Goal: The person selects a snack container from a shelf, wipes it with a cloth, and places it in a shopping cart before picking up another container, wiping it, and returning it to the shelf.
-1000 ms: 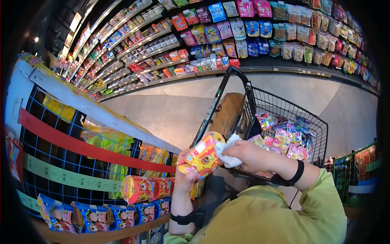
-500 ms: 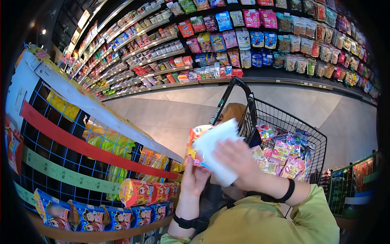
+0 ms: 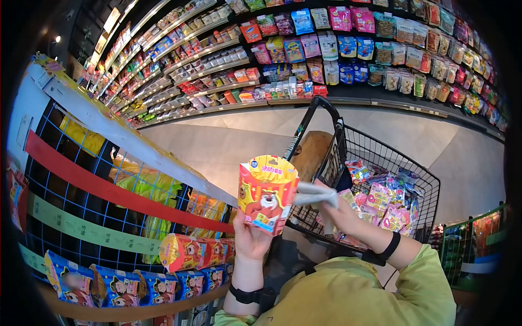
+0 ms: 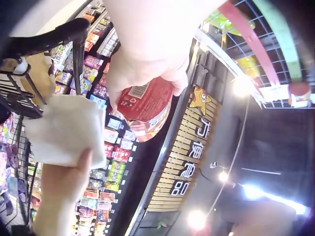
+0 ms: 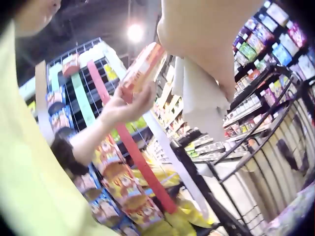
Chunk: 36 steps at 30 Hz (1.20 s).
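Observation:
A red and yellow snack box [image 3: 267, 196] with a cartoon bear on its front stands upright in my left hand [image 3: 251, 240], which grips it by the lower part. In the left wrist view, the thumb and fingers of that hand lie on either side of the box's red base [image 4: 147, 101]. My right hand [image 3: 341, 216] pinches a folded white cloth [image 3: 314, 194], just right of the box. The cloth [image 5: 202, 103] hangs down from the fingers in the right wrist view.
A black shopping cart [image 3: 391, 142] with several colourful candy bags [image 3: 380, 198] stands ahead on the right. On my left is a blue wire rack [image 3: 125, 217] with red boxes [image 3: 185, 252] and blue boxes [image 3: 122, 288]. Stocked shelves [image 3: 217, 60] line the far side.
The cloth lay spread over the box under my flat right hand; now it is drawn off to the right, folded in the fingers. The box has turned upright, its front showing.

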### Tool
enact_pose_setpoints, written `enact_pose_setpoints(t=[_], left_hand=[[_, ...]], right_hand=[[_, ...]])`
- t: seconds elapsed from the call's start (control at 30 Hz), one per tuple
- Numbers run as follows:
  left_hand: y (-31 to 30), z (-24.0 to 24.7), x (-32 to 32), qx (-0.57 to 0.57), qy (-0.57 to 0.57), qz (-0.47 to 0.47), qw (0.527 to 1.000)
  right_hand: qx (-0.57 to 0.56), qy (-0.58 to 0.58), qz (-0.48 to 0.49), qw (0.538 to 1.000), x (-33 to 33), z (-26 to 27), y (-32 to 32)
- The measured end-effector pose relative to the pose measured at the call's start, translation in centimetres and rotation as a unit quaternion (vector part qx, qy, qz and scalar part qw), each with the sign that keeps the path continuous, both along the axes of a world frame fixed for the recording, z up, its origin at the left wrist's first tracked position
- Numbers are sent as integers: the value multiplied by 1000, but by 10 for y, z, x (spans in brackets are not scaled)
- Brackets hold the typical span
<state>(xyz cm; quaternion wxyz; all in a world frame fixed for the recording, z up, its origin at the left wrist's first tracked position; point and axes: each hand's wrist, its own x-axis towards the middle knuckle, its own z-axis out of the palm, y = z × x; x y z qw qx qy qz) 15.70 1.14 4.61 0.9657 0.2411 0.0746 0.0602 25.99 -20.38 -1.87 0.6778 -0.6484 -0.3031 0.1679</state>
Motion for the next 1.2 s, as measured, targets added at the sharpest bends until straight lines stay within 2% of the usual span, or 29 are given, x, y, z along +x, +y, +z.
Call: enact_pose_setpoints(t=[0.03, 0.07, 0.1, 0.17, 0.27, 0.4, 0.47, 0.5, 0.53, 0.57, 0.6, 0.67, 0.73, 0.77, 0.8, 0.83, 0.87, 0.9, 0.93, 0.97, 1.0, 1.03, 1.2], left_hand=[[-4, 2, 1, 37, -1, 31, 999], [-7, 5, 1, 38, 0, 31, 999], [-11, 7, 1, 62, -10, 32, 998], [-16, 6, 4, 100, -35, 17, 994], [-20, -6, 4, 138, -50, 24, 989], [-9, -30, -6, 125, -69, -68, 987], [-13, -17, -3, 112, -84, -61, 988], [-18, -7, -1, 173, -47, 10, 984], [-21, -2, 1, 231, -10, 81, 969], [-21, -7, 2, 388, 3, 165, 907], [-22, -7, 1, 388, 2, 163, 907], [-29, 3, -5, 610, 6, 165, 775], [-44, 11, -1, 550, -79, 108, 824], [-49, 7, 0, 506, -90, 113, 850], [-51, 5, 3, 461, -102, 118, 873], [-48, 3, 3, 464, -102, 119, 872], [-45, 0, 2, 396, -68, 96, 911], [-43, -4, 0, 324, -33, 71, 943], [-36, -5, -3, 284, -64, 4, 957], [-34, -5, -4, 285, -63, 3, 956], [-34, -3, -4, 270, -47, -5, 962], [-34, 0, -4, 256, -29, -15, 966], [-39, 13, -2, 179, 58, -63, 980]], right_hand=[[13, 141, 5, 990, -3, 9, 0], [26, 281, 8, 959, -8, 24, 0], [27, 282, 8, 959, -15, 37, 2], [104, 369, 61, 921, -26, 58, 9], [169, 311, 122, 927, -40, 63, 19], [127, 226, 138, 956, -37, 78, 21], [189, 131, 86, 969, -40, 80, 26], [191, 166, 61, 966, -40, 77, 26], [190, 166, 60, 966, -38, 74, 27], [184, 175, 13, 967, -36, 71, 30], [177, 183, -35, 966, -34, 70, 33], [168, 200, -45, 964, -35, 83, 32], [126, 189, -5, 974, -41, 86, 33], [133, 110, -4, 985, -45, 84, 36], [135, 109, -1, 985, -46, 83, 38], [86, -63, -33, 994, -49, 81, 39], [35, -233, -66, 970, -50, 80, 39], [-24, -331, -46, 942, -52, 81, 36], [-23, -330, -46, 942, -52, 82, 35], [-79, -453, -23, 887, -52, 82, 34], [-133, -567, -1, 813, -52, 83, 32], [-125, -530, 29, 838, -53, 84, 33], [-139, -502, 61, 852, -37, 102, 31]])
